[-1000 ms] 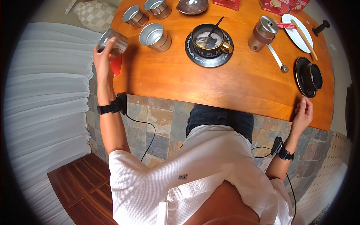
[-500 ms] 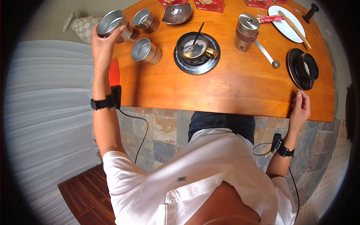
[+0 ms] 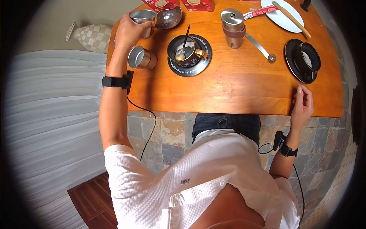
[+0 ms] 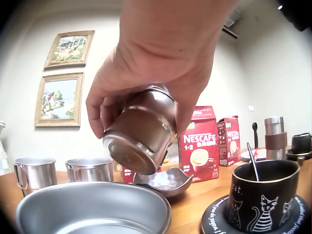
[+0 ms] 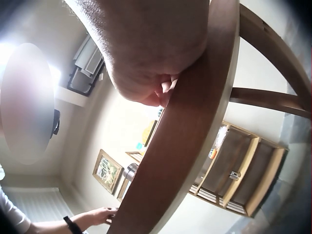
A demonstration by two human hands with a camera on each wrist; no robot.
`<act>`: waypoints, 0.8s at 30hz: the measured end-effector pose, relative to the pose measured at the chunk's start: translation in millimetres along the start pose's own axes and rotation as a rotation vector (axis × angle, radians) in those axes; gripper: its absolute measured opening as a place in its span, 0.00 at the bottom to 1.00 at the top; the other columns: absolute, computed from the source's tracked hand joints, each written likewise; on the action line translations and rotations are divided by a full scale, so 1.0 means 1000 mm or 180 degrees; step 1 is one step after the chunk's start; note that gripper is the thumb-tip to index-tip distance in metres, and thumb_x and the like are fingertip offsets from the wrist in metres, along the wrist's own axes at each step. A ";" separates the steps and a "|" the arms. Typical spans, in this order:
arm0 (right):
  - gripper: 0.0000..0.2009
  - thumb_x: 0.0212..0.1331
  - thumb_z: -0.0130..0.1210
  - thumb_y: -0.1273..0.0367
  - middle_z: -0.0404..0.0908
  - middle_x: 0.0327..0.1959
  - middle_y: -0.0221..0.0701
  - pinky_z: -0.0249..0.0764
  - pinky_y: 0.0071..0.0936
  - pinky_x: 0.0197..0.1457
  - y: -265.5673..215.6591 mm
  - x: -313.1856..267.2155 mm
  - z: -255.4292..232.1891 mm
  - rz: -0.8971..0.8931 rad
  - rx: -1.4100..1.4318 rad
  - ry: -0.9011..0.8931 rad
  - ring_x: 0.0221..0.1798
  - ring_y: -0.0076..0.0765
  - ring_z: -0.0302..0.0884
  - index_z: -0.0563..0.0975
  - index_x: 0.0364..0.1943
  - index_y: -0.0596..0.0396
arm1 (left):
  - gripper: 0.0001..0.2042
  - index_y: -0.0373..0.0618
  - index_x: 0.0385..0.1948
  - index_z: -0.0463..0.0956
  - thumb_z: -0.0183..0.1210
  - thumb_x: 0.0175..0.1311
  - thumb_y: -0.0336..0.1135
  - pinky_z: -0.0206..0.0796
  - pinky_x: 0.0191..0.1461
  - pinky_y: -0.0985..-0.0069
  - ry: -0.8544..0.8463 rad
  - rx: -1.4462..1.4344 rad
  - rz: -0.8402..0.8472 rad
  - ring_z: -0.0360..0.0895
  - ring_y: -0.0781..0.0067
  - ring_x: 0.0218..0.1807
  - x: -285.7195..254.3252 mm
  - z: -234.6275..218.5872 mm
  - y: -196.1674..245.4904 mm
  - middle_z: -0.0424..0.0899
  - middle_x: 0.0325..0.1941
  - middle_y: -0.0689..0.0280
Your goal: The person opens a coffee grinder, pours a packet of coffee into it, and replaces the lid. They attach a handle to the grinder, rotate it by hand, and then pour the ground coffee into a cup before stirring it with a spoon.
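Observation:
My left hand [image 3: 129,32] grips a stainless steel cup [image 4: 141,126] by its sides, at the far left of the table. In the left wrist view the cup hangs tilted above the tabletop, its base toward the camera. Just right of it in the head view is a wavy metal bowl [image 3: 169,18]. Another steel cup [image 3: 142,58] stands nearer me, below that hand. At the table's right front edge rests my right hand [image 3: 303,104], fingers loosely curled and holding nothing. Closest to it is a black cup [image 3: 309,57] on a black saucer [image 3: 291,57].
Mid-table, a black cat-patterned cup [image 4: 263,195] with a spoon stands on a lettered saucer [image 3: 198,70]. Beyond are a coffee grinder [image 3: 232,28] with its crank handle [image 3: 261,47], a white plate [image 3: 280,19] and red Nescafe boxes [image 4: 199,144]. Two handled steel cups [image 4: 89,170] stand at the left.
My left hand has carried the steel cup from the table's left edge away from me and rightward, near the metal bowl. My right hand stays by the table edge. The head view has shifted.

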State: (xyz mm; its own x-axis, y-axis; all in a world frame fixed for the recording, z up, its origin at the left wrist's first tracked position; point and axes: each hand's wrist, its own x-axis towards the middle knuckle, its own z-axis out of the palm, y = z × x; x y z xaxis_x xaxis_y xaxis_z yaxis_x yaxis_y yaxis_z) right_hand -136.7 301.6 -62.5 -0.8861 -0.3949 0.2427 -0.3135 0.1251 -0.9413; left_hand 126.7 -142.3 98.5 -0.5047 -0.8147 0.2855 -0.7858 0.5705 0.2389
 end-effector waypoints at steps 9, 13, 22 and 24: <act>0.07 0.70 0.57 0.70 0.74 0.27 0.20 0.62 0.13 0.31 -0.003 -0.001 0.000 -0.0092 0.0081 0.0015 0.28 0.13 0.66 0.81 0.45 0.59 | 0.33 0.40 0.51 0.72 0.74 0.47 0.50 0.73 0.56 0.56 -0.0019 0.1312 0.0611 0.78 0.50 0.58 0.001 0.018 0.015 0.81 0.53 0.52; 0.07 0.70 0.57 0.71 0.74 0.26 0.20 0.62 0.13 0.31 -0.004 -0.001 0.000 -0.0112 0.0067 -0.0024 0.28 0.13 0.66 0.81 0.44 0.60 | 0.31 0.43 0.51 0.73 0.73 0.47 0.49 0.72 0.55 0.54 -0.0026 0.1588 0.0699 0.78 0.51 0.57 0.004 0.024 0.017 0.82 0.51 0.54; 0.07 0.70 0.57 0.71 0.74 0.27 0.20 0.63 0.13 0.31 -0.005 -0.001 -0.002 -0.0129 0.0027 -0.0013 0.28 0.13 0.66 0.81 0.43 0.60 | 0.34 0.44 0.55 0.74 0.74 0.46 0.50 0.73 0.56 0.59 -0.0057 0.0611 0.0203 0.80 0.50 0.56 0.014 0.007 0.008 0.83 0.53 0.53; 0.07 0.70 0.57 0.70 0.74 0.27 0.21 0.63 0.13 0.32 -0.003 -0.001 -0.001 -0.0120 0.0020 -0.0049 0.29 0.13 0.67 0.81 0.44 0.60 | 0.36 0.39 0.56 0.74 0.75 0.47 0.50 0.74 0.54 0.65 0.0177 -0.0424 -0.0192 0.82 0.54 0.53 0.009 -0.014 -0.003 0.84 0.53 0.52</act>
State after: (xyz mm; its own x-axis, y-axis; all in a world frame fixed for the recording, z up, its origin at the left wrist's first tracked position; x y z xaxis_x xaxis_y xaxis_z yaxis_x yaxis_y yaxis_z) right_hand -135.6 302.5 -59.2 -0.8683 -0.4133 0.2744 -0.3445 0.1043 -0.9330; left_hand 129.4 -150.4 113.1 -0.4345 -0.8431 0.3170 -0.7579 0.5324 0.3770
